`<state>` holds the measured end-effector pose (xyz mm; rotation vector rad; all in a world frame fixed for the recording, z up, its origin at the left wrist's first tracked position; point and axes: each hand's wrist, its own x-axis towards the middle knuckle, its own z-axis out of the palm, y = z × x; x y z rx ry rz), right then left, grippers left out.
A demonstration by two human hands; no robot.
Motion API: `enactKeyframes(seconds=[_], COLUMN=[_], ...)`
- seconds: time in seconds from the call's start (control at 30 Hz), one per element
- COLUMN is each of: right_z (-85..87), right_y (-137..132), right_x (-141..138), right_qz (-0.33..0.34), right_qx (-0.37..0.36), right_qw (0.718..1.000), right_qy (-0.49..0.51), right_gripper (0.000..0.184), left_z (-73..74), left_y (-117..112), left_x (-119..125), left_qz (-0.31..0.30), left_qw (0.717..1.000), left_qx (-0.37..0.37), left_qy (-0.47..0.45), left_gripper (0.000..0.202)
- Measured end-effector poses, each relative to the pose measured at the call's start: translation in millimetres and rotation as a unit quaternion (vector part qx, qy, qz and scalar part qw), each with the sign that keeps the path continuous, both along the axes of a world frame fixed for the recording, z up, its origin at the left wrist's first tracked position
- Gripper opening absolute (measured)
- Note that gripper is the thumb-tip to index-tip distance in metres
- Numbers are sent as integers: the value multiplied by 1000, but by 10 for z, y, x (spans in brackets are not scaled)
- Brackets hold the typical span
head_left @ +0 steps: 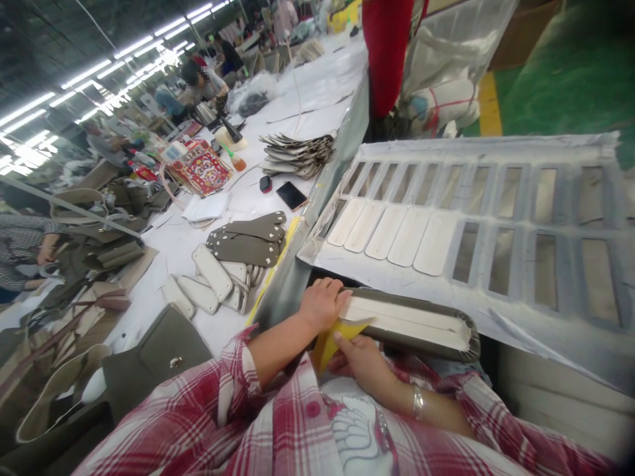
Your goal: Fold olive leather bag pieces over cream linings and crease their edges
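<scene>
A long olive-grey bag body (469, 324) with rounded ends lies across my lap, a cream panel (411, 322) set along its upturned face. My left hand (322, 303) has its fingers curled over the near-left end of this bag body. Between finger and thumb, my right hand (364, 363) pinches a yellow sheet (333, 340), thin and folded. The sheet's upper edge touches the cream panel just below my left hand. Whether its top is stuck to the panel I cannot tell.
To the right stands a white slotted rack (476, 264), several cream panels (391, 231) in its front row. On the white table (238, 218) lie olive pieces (248, 239), cream pieces (211, 281), a phone (292, 196) and a red box (203, 168). Co-workers sit at far left.
</scene>
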<state>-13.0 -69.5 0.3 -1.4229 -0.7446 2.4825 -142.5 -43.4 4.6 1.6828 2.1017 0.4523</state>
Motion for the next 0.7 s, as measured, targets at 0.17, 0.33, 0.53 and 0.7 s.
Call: enactKeyframes(seconds=[0.17, 0.33, 0.53, 0.7], right_z=[152, 185, 114, -107], right_y=[-48, -97, 242, 756], right_x=[212, 706, 1576, 2177], right_qz=[-4, -57, -268, -274], right_qx=[31, 105, 181, 249], right_qw=[998, 992, 946, 919], right_qy=[50, 51, -4, -134], right_gripper=[24, 31, 36, 31], left_z=[30, 29, -145, -159], left_y=[3, -323, -589, -535], left_x=[-7, -244, -187, -168], left_qz=[87, 155, 194, 170], left_qw=[948, 866, 762, 809], left_qx=[28, 13, 12, 10], left_qy=[-306, -475, -617, -562], left_gripper=[37, 64, 44, 45])
